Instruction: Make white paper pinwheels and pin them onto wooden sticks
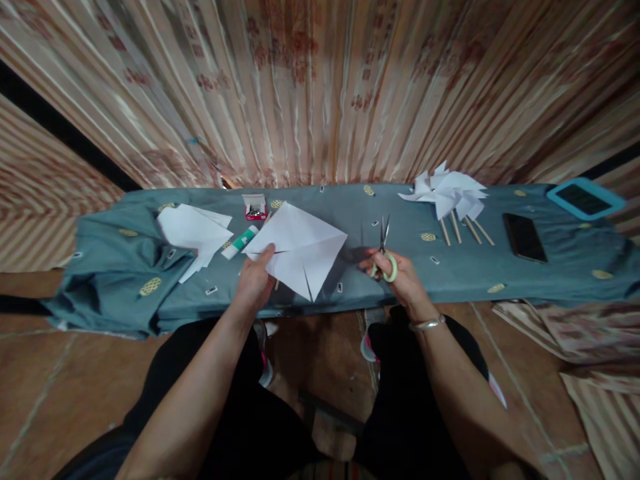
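Observation:
A square of white paper [313, 243] is held by its left side in my left hand [257, 277], thumb on top. Two slits run inward from its corners, one at the left and one at the near corner, and crease lines cross it. My right hand [400, 280] grips scissors [385, 250] by their pale green handles, blades pointing away from me and apart from the paper. Just beyond my left hand lie a green and white glue stick [240, 243] and a small red box [256, 212] with shiny metal bits inside.
White paper pieces [193, 230] lie at the left of the cloth-covered bench [400, 200]. Several paper pinwheels [445, 190] on wooden sticks lie to the right. Farther right are a dark phone [525, 237] and a blue-framed tablet [585, 199]. A curtain [320, 93] hangs behind.

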{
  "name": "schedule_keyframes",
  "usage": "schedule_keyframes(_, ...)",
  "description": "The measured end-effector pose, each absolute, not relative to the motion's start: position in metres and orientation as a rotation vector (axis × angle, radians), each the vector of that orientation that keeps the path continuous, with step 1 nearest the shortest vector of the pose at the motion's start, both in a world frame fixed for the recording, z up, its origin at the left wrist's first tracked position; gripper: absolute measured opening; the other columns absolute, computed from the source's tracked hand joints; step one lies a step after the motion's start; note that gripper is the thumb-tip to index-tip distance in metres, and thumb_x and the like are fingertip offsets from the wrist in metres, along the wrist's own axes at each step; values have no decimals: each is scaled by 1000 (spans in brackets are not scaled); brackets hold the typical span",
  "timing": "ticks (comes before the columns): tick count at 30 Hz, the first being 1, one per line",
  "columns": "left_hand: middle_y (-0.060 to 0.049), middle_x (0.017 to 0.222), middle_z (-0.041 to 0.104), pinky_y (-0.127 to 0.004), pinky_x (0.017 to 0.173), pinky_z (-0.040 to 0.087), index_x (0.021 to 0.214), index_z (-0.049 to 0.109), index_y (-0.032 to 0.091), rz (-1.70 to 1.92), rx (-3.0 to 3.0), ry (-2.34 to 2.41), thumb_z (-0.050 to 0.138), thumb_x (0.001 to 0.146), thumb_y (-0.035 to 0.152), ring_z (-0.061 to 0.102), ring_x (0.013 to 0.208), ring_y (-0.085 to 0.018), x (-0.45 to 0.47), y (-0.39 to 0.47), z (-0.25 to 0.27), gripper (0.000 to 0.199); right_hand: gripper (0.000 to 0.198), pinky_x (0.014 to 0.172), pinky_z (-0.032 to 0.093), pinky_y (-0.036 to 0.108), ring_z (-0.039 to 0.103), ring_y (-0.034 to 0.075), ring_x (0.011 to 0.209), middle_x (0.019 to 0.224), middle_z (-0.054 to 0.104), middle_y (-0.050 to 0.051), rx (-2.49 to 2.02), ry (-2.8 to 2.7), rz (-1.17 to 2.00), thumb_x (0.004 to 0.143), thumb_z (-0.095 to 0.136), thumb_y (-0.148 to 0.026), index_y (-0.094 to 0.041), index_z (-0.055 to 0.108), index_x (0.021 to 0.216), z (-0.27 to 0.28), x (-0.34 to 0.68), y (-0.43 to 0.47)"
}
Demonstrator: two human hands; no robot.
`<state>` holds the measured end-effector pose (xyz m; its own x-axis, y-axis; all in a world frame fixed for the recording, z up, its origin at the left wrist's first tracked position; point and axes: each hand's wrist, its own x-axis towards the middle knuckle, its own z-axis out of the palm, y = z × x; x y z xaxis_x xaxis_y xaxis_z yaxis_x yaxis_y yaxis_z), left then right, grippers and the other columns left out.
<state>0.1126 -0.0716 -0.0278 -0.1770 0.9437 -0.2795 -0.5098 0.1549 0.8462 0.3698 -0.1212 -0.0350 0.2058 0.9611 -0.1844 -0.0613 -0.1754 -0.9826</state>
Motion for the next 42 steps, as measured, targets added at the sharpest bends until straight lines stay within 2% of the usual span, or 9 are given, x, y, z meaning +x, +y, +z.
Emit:
schedule_keyframes(5, -7, 82, 76, -30, 69, 56, 87, 71, 15, 1174, 701, 1034, 80, 64, 28, 72, 77, -24, 118, -83, -34, 28, 54, 61, 46, 27, 60, 13, 62, 73, 71, 1, -1382, -948, 1095, 54, 85, -61, -21, 70, 86, -32, 369, -112)
schedule_keyframes(11, -7, 80, 76, -28, 62, 51, 85, 73, 17, 1034, 764, 1109, 83, 62, 34, 67, 65, -20, 121, -90, -42, 31, 50, 49, 36, 22, 48, 8, 52, 59, 60, -7, -1391, -1048, 1324, 49, 90, -49, -19, 70, 83, -28, 364, -112)
schedule_keyframes(19, -8, 77, 74, -34, 73, 54, 88, 72, 15, 988, 738, 1054, 84, 63, 38, 70, 74, -25, 121, -91, -39, 36, 48, 52, 40, 23, 52, 9, 55, 66, 64, -5, -1333, -1009, 1487, 46, 91, -41, -20, 69, 84, -31, 362, -115)
schedule_keyframes(25, -13, 89, 75, -36, 77, 59, 94, 71, 15, 892, 633, 849, 66, 78, 57, 72, 95, -29, 123, -88, -26, 45, 43, 54, 38, 24, 48, 9, 55, 63, 59, -7, -1334, -844, 1180, 47, 89, -40, -22, 68, 81, -38, 363, -107)
schedule_keyframes(29, -15, 104, 74, -41, 88, 57, 96, 70, 16, 932, 582, 768, 69, 74, 63, 72, 100, -30, 131, -96, -30, 52, 41, 63, 44, 25, 53, 11, 61, 66, 61, -7, -1248, -642, 1067, 46, 88, -37, -23, 65, 78, -38, 357, -99)
schedule_keyframes(31, -14, 106, 74, -42, 93, 54, 92, 68, 17, 908, 585, 737, 77, 68, 61, 71, 104, -31, 140, -102, -36, 50, 41, 65, 45, 27, 54, 11, 62, 66, 61, -6, -1219, -579, 1053, 47, 88, -38, -23, 63, 76, -38, 352, -95)
schedule_keyframes(34, -14, 115, 72, -45, 93, 53, 107, 67, 20, 920, 668, 749, 86, 63, 49, 70, 105, -32, 154, -107, -44, 56, 42, 63, 45, 27, 54, 11, 61, 66, 61, -6, -1214, -524, 1038, 48, 87, -40, -23, 62, 76, -39, 342, -91)
schedule_keyframes(38, -16, 120, 69, -45, 95, 53, 110, 67, 17, 987, 677, 767, 84, 67, 45, 68, 110, -32, 169, -102, -40, 55, 44, 63, 44, 26, 54, 10, 61, 68, 63, -6, -1145, -485, 1054, 46, 88, -38, -22, 63, 77, -43, 327, -86)
schedule_keyframes(42, -11, 127, 68, -43, 96, 55, 115, 64, 21, 1137, 482, 786, 78, 76, 41, 69, 106, -26, 175, -88, -26, 46, 44, 64, 46, 26, 54, 9, 62, 70, 66, -6, -1118, -482, 1063, 43, 90, -35, -21, 65, 77, -45, 314, -82)
